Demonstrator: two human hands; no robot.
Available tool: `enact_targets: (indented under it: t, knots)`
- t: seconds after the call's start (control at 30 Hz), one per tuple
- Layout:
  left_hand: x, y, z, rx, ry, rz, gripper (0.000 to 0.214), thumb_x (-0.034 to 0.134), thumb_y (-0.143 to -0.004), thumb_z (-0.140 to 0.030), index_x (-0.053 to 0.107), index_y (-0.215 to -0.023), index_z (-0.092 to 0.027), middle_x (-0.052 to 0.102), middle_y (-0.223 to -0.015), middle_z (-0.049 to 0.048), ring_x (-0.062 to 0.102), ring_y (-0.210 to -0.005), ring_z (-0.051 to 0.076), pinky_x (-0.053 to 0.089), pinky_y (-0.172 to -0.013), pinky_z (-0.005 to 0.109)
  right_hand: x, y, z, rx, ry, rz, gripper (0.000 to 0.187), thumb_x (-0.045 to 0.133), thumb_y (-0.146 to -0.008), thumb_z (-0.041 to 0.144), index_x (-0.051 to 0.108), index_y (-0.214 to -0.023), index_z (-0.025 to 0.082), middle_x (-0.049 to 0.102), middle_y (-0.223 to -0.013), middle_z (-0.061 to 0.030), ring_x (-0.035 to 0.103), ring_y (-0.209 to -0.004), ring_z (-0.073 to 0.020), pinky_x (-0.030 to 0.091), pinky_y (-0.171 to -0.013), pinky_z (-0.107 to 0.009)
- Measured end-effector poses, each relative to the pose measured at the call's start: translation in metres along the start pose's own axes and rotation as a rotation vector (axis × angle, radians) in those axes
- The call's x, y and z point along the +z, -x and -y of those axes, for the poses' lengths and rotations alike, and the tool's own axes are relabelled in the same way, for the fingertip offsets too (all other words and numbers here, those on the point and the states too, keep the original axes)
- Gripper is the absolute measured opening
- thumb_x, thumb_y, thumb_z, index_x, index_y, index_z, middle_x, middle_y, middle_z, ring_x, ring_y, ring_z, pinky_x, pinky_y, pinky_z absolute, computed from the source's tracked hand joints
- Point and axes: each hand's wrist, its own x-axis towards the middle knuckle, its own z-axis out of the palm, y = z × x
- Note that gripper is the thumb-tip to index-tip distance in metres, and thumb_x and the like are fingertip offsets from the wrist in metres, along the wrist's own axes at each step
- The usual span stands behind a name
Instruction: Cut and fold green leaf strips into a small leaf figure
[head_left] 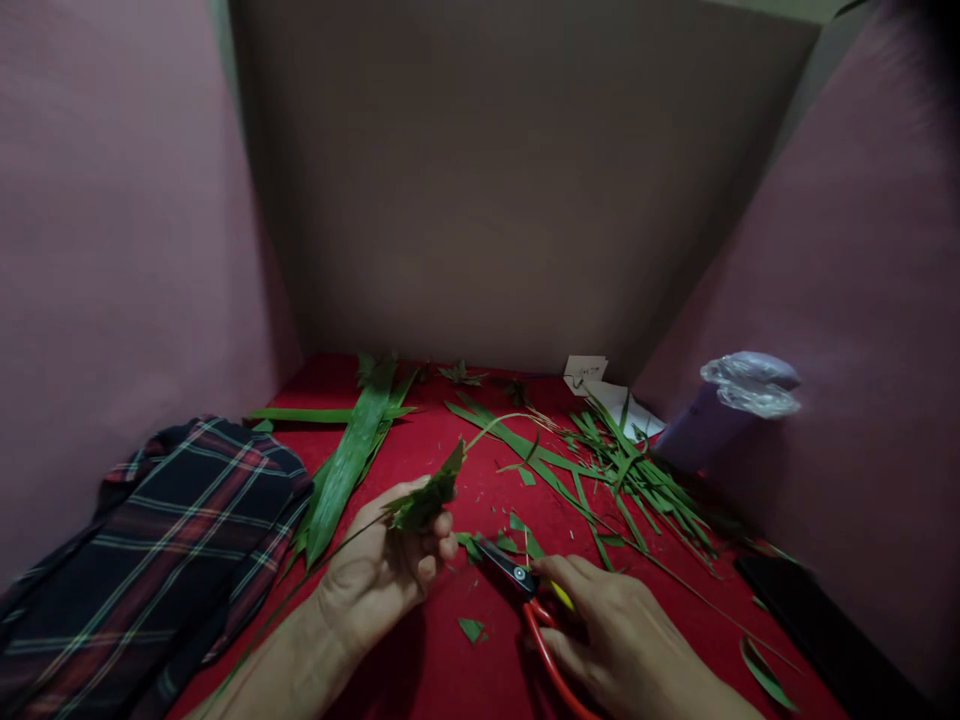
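Observation:
My left hand (382, 560) is closed round a folded green leaf piece (431, 495), palm turned up. A thin pale stem curves from the leaf's top to the right, and a long thin strip trails back along my forearm. In my right hand (607, 610) is a pair of scissors (521, 578) with red handles and short dark blades. The blades look closed and point toward the left hand, just above the red cloth (420, 660). Small green leaf scraps (471, 629) lie under and around the blades.
Long broad leaves (352, 460) lie at the left, beside plaid fabric (180, 540). Cut leaf strips (637, 470) pile up at the right, near white paper (637, 412) and a purple container topped with clear plastic (712, 410). A dark flat object (817, 620) lies right. Walls enclose the sides and back.

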Motion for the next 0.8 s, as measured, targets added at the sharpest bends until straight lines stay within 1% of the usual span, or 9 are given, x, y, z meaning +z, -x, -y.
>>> enact_targets:
  t: [0.1, 0.23, 0.33, 0.47, 0.6, 0.7, 0.8]
  knots:
    - [-0.003, 0.001, 0.001, 0.013, 0.041, 0.037, 0.021, 0.045, -0.079, -0.017, 0.061, -0.068, -0.008, 0.061, -0.057, 0.0074, 0.059, -0.049, 0.013, 0.044, -0.037, 0.016, 0.002, -0.008, 0.0, -0.011, 0.031, -0.015, 0.024, 0.055, -0.073, 0.02, 0.055, -0.097, 0.021, 0.06, -0.079, -0.0044, 0.057, -0.067, -0.0182, 0.039, -0.059, -0.026]
    - [-0.005, 0.0, 0.002, 0.023, 0.065, 0.055, 0.022, 0.042, -0.08, -0.017, 0.061, -0.07, -0.008, 0.062, -0.057, 0.0079, 0.06, -0.05, 0.014, 0.042, -0.036, 0.015, 0.005, -0.019, -0.001, -0.068, 0.019, -0.055, 0.026, 0.054, -0.074, 0.018, 0.054, -0.1, 0.022, 0.059, -0.081, -0.0038, 0.057, -0.071, -0.0186, 0.039, -0.061, -0.026]
    - [-0.007, -0.001, 0.003, 0.029, 0.073, 0.071, 0.022, 0.041, -0.08, -0.017, 0.061, -0.075, -0.008, 0.063, -0.057, 0.0083, 0.06, -0.05, 0.014, 0.042, -0.036, 0.015, 0.005, -0.025, 0.0, -0.073, 0.046, -0.05, 0.028, 0.055, -0.074, 0.016, 0.053, -0.101, 0.023, 0.059, -0.083, -0.0036, 0.057, -0.071, -0.0196, 0.039, -0.06, -0.027]
    - [-0.009, -0.001, 0.003, 0.03, 0.083, 0.107, 0.025, 0.039, -0.081, -0.017, 0.062, -0.08, -0.006, 0.064, -0.059, 0.0088, 0.06, -0.051, 0.014, 0.044, -0.036, 0.015, 0.005, -0.031, 0.001, -0.092, 0.082, -0.054, 0.027, 0.056, -0.076, 0.019, 0.053, -0.103, 0.024, 0.058, -0.084, -0.0032, 0.057, -0.069, -0.0189, 0.039, -0.059, -0.027]
    - [-0.012, -0.001, 0.004, 0.028, 0.085, 0.115, 0.025, 0.04, -0.081, -0.016, 0.062, -0.086, -0.003, 0.064, -0.059, 0.0089, 0.06, -0.052, 0.014, 0.044, -0.037, 0.015, 0.007, -0.033, 0.001, -0.102, 0.019, -0.062, 0.026, 0.055, -0.078, 0.021, 0.053, -0.103, 0.024, 0.058, -0.083, -0.0031, 0.057, -0.07, -0.0178, 0.04, -0.062, -0.027]
    - [-0.011, -0.001, 0.003, 0.023, 0.079, 0.106, 0.024, 0.043, -0.08, -0.017, 0.062, -0.086, -0.003, 0.063, -0.059, 0.0082, 0.061, -0.053, 0.014, 0.044, -0.037, 0.015, 0.007, -0.031, 0.0, -0.088, -0.049, -0.084, 0.025, 0.054, -0.078, 0.021, 0.055, -0.103, 0.024, 0.059, -0.083, -0.0032, 0.058, -0.071, -0.0183, 0.041, -0.063, -0.028]
    - [-0.004, 0.0, 0.001, 0.038, 0.01, 0.027, 0.021, 0.048, -0.079, -0.021, 0.063, -0.078, -0.006, 0.062, -0.056, 0.0071, 0.06, -0.049, 0.014, 0.042, -0.034, 0.015, 0.003, -0.028, 0.0, -0.069, -0.18, -0.101, 0.028, 0.053, -0.078, 0.02, 0.056, -0.105, 0.024, 0.061, -0.087, -0.0037, 0.058, -0.075, -0.0187, 0.043, -0.067, -0.029]
